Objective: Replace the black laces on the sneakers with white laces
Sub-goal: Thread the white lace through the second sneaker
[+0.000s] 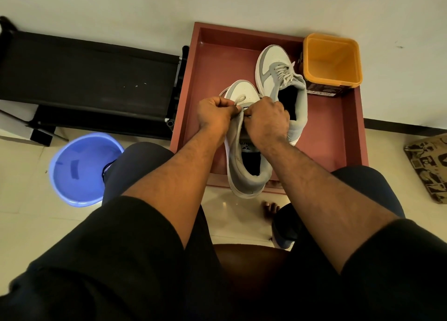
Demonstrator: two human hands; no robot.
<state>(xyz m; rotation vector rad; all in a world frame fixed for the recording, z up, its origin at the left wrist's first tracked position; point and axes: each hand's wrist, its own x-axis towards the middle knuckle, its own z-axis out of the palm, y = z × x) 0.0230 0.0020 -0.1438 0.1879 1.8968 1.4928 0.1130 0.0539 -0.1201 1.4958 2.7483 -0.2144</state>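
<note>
Sneaker (244,158) insole label, unreadable.

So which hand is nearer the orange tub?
Right. The right hand grips the near sneaker below-left of the orange tub; the left hand sits farther left.

Both hands work at the near grey-and-white sneaker (244,161) on the reddish-brown tray (348,132): the left hand (214,114) pinches a white lace (239,100), the right hand (267,118) grips the eyelet area. A second, white-laced grey-and-white sneaker (273,76) lies beside an orange square plastic tub (332,59).
</note>
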